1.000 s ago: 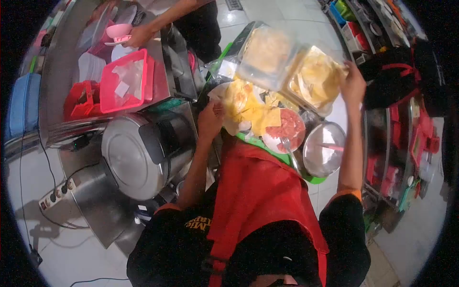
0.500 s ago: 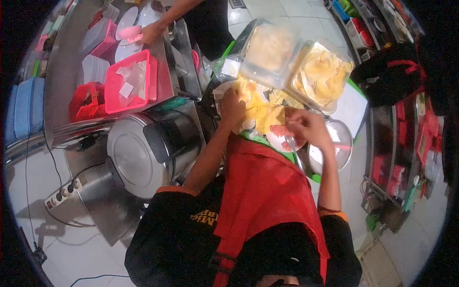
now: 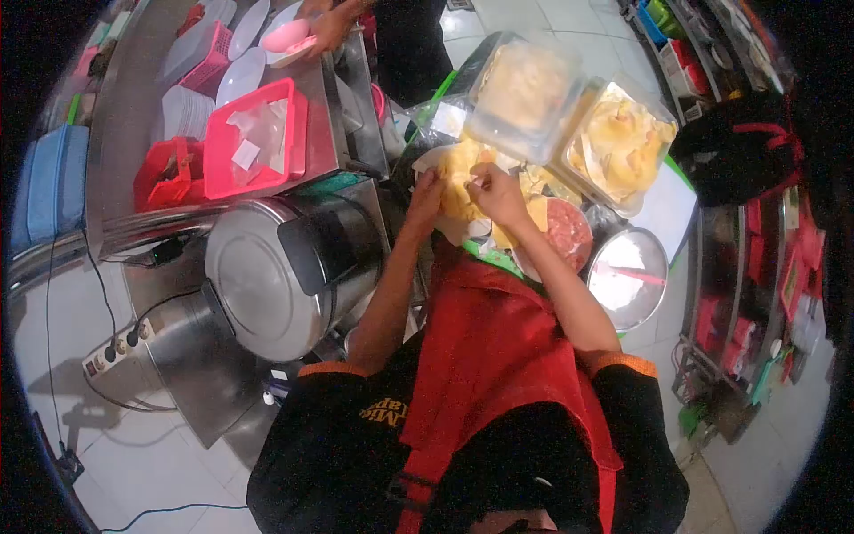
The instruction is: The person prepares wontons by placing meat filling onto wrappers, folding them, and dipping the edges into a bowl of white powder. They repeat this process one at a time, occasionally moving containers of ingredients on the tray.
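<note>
My left hand point(image 3: 426, 198) is closed at the left side of some thin yellow dough sheets point(image 3: 461, 169), its fingers curled on an edge of one. My right hand point(image 3: 500, 194) reaches over the same sheets with thumb and fingers pinched together; what lies between the fingertips is too small to make out. Under and beside my right forearm is a plate of pink minced meat point(image 3: 569, 233), partly covered by the arm. Right of it stands a round metal bowl point(image 3: 630, 298) with a pink-handled utensil point(image 3: 633, 272) in it.
Beyond my hands are a lidded clear container point(image 3: 525, 84) and an open container of yellow food point(image 3: 618, 138). At left, a metal counter holds a pink basket point(image 3: 213, 169) and white plates point(image 3: 240, 76). A co-worker's hand point(image 3: 331, 31) is beside a pink bowl point(image 3: 286, 36). A large steel pot point(image 3: 258, 276) stands near my left arm.
My right hand has moved left from the meat plate to the yellow sheets. The fork seen at the meat is now out of sight. The co-worker's hand and pink bowl have shifted right.
</note>
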### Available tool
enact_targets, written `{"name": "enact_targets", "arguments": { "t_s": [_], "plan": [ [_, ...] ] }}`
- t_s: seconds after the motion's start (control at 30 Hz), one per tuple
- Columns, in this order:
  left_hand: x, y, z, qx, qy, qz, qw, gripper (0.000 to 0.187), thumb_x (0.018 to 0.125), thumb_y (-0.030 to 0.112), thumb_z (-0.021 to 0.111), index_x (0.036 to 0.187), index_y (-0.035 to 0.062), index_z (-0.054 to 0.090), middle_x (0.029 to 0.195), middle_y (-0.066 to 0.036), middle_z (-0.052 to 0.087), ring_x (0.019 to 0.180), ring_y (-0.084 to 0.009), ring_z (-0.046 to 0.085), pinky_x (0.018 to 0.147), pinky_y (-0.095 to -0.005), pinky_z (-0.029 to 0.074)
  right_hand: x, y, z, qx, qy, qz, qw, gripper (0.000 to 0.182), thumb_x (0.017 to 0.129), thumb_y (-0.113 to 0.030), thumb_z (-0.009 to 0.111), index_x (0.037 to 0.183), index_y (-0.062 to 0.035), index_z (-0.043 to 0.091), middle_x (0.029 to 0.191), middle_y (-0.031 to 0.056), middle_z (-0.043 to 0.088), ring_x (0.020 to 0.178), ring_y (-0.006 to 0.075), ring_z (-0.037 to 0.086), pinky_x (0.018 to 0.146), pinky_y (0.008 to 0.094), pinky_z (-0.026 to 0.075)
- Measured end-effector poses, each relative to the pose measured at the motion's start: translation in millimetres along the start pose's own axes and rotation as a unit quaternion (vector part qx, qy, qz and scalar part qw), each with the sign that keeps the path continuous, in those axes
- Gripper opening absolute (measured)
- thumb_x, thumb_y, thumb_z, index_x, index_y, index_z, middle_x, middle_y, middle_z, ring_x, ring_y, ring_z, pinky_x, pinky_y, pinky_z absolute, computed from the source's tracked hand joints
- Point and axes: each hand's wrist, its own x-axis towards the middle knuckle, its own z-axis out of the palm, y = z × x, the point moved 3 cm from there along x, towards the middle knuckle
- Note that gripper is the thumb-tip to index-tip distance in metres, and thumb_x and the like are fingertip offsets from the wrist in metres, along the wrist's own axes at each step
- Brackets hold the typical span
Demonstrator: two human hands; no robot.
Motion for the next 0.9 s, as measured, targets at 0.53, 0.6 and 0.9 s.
{"name": "enact_targets", "arguments": {
  "t_s": [0.53, 0.6, 0.9],
  "plan": [
    [-20, 27, 47, -0.093, -0.071, 0.014, 0.993, 0.038, 0.095, 0.015, 0.053, 0.13, -0.0003, 0.05, 0.117, -0.007, 0.061, 0.104, -0.0163, 0.06, 0.086, -0.029, 0.05, -53, -58, -47, -0.035, 0.152, -0.153, 0.976, 0.046, 0.076, -0.007, 0.075, 0.118, -0.0008, 0.056, 0.108, 0.0206, 0.059, 0.094, 0.0366, 0.059, 0.083, 0.0405, 0.05],
    [-29, 28, 56, -0.169, -0.091, -0.015, 0.981, 0.038, 0.095, 0.015, 0.052, 0.13, -0.0013, 0.05, 0.118, -0.007, 0.06, 0.106, -0.0167, 0.059, 0.088, -0.0288, 0.05, -59, -62, -46, -0.002, 0.106, -0.137, 0.985, 0.05, 0.078, -0.011, 0.075, 0.122, -0.0002, 0.054, 0.111, 0.0217, 0.059, 0.099, 0.0396, 0.059, 0.088, 0.042, 0.049],
    [-56, 92, 64, -0.047, -0.072, -0.009, 0.996, 0.034, 0.093, 0.019, 0.058, 0.122, 0.0009, 0.058, 0.121, -0.015, 0.063, 0.114, -0.0266, 0.061, 0.104, -0.0364, 0.046, -75, -60, -95, 0.16, 0.06, 0.009, 0.985, 0.033, 0.088, -0.005, 0.068, 0.118, 0.0016, 0.058, 0.095, 0.0043, 0.067, 0.082, 0.0109, 0.063, 0.072, 0.026, 0.05]
  ]
}}
